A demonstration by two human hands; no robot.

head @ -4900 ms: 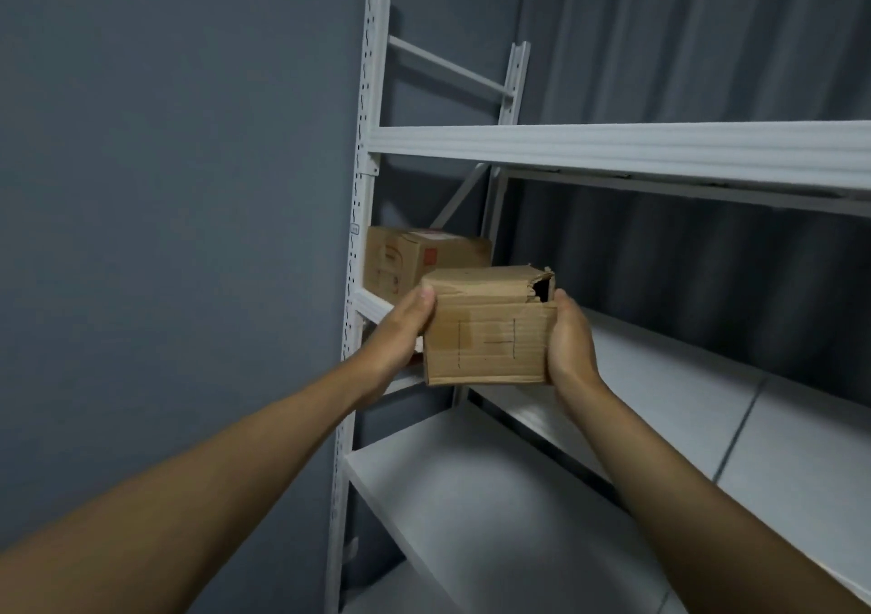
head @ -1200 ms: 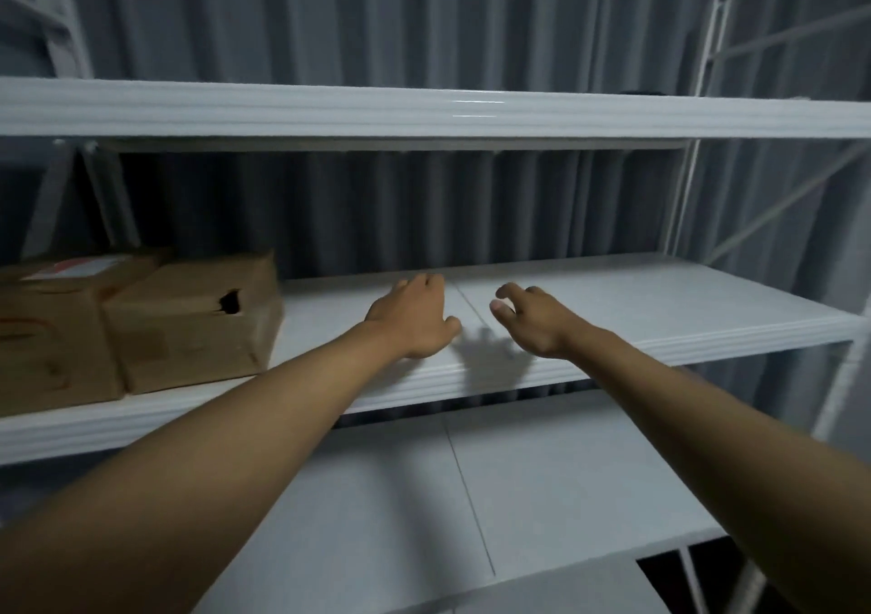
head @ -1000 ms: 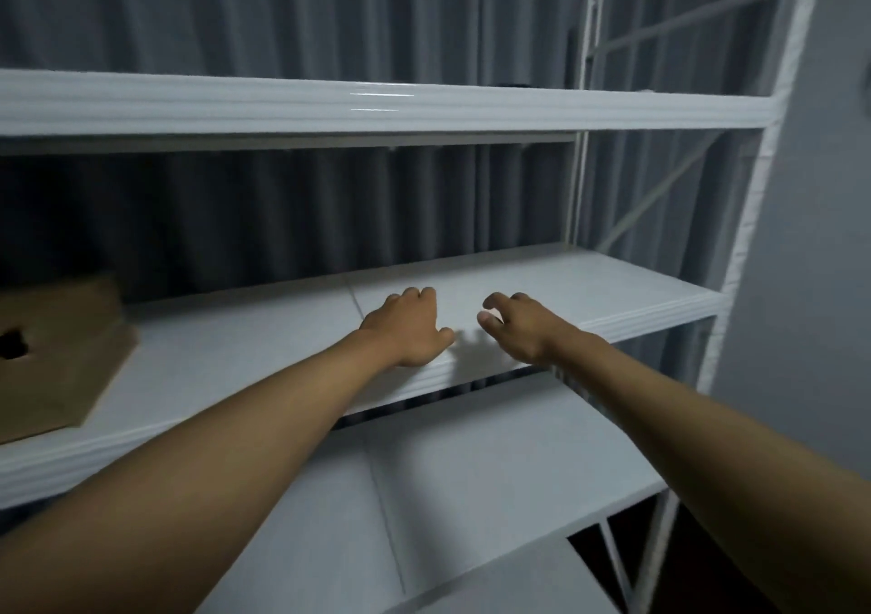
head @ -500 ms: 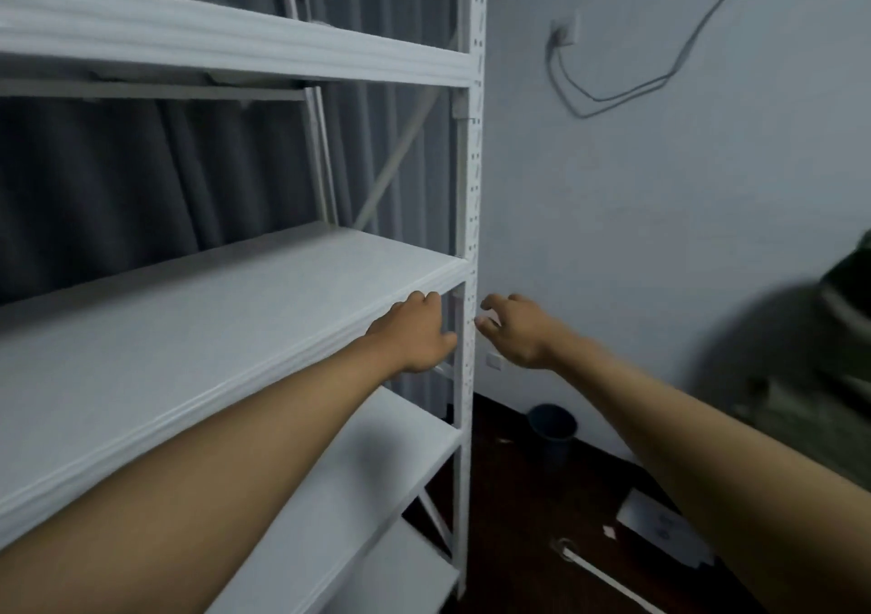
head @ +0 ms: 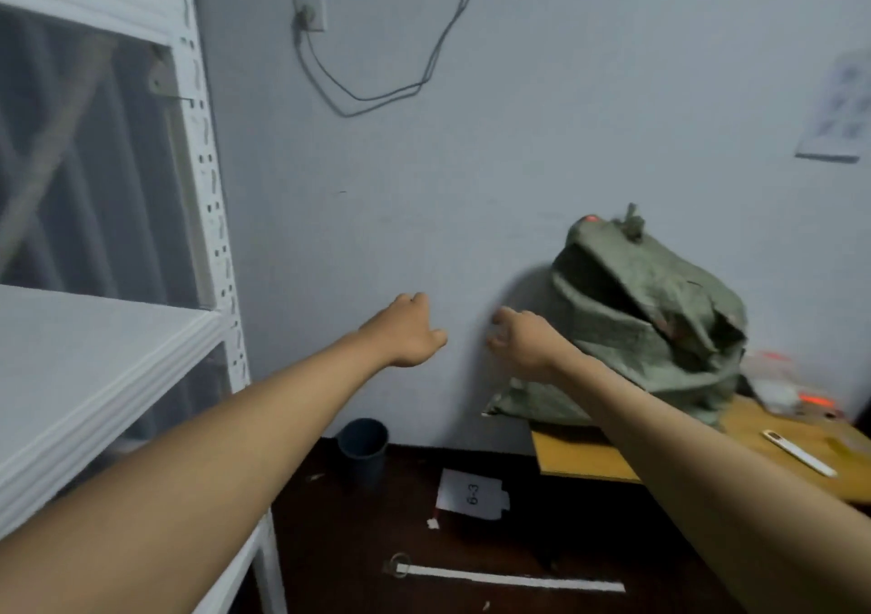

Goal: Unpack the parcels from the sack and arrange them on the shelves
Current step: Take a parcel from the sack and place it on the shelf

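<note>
Both hands hang loose and empty: left hand (head: 406,331) beyond the shelf (head: 108,349) edge, right hand (head: 521,340) just beside the sack (head: 660,326) on the table (head: 584,458).

You can read only one marking: "6-3", handwritten on the white paper tag (head: 472,494) lying on the dark floor. The sheet on the wall (head: 836,107) is too blurred to read.
</note>
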